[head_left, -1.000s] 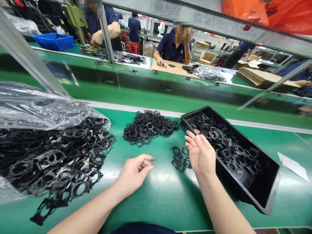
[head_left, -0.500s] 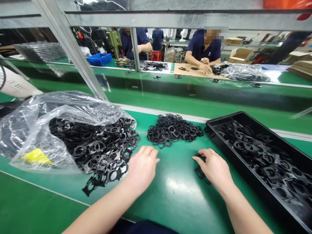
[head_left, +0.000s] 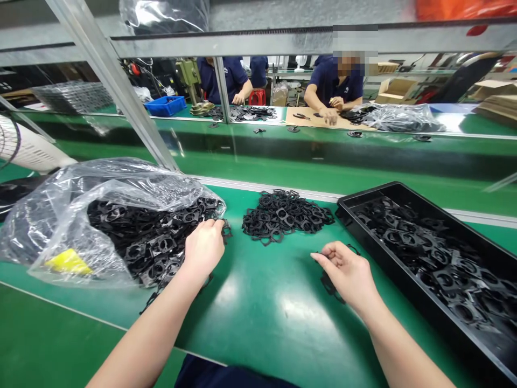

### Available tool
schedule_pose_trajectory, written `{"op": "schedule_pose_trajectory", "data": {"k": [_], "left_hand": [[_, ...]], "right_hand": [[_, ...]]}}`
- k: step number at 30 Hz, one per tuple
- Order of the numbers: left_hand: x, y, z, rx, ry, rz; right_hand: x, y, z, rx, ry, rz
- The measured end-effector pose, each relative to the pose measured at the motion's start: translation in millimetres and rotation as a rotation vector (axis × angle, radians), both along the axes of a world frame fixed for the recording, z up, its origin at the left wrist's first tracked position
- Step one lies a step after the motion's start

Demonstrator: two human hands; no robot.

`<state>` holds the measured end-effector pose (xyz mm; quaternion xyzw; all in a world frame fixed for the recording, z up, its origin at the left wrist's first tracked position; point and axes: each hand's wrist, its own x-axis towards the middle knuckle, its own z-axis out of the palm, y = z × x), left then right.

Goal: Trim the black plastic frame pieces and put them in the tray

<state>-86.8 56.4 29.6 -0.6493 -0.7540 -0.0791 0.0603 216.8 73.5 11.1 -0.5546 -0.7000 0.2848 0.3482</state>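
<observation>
- Single view, head-worn cam: looks from above the wearer's lap, forward and down over the green bench (head_left: 266, 302).
- Forearms enter from bottom edge; dark clothing (head_left: 226, 374) shows bottom centre.
- Close range: left hand (head_left: 204, 245) left of centre, right hand (head_left: 347, 272) right of centre.
- Aim: frame centre falls near the pile of black parts (head_left: 286, 215).
- Wide coverage: plastic bag (head_left: 133, 175) mid-left, black tray (head_left: 404, 291) cropped by right edge.
- Far range: metal beam (head_left: 258, 46) crosses top; co-worker (head_left: 347, 89) upper right, facing cam.
</observation>
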Motion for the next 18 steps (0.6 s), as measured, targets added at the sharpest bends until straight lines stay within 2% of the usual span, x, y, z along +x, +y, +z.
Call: {"op": "schedule_pose_trajectory", "data": {"k": [2,3,5,7,9,11,13,18], "left_hand": [[4,-4,1.4,0.049,-0.165,-0.049],[9,-7,1.7,0.069,-0.339,-0.091],[28,-14,1.2,0.064,-0.843,-0.171],[54,-21,-0.6,-0.061,-1.331,-0.183],[82,-27,-3.6,-0.211,-1.628,-0.158],[105,-32,-7.7,-0.300,-1.756,-0.145],[119,-35,-12.8,-0.315,-1.770,-0.171],[117,-41,-21.7,-0.308,-1.632,-0.330]], "right_hand": [[-7,-5,3.3,-0.164,0.219,0.061],[-11,-8,5.4,-0.260,0.322,0.104],[-18,-15,10.0,-0.442,0.498,0.212],[-23,-22,14.3,-0.568,0.622,0.338],[-26,-28,17.1,-0.624,0.688,0.439],[-26,-31,17.9,-0.633,0.718,0.484],[-25,-31,16.8,-0.623,0.737,0.469],[-25,-27,11.6,-0.592,0.728,0.396]]}}
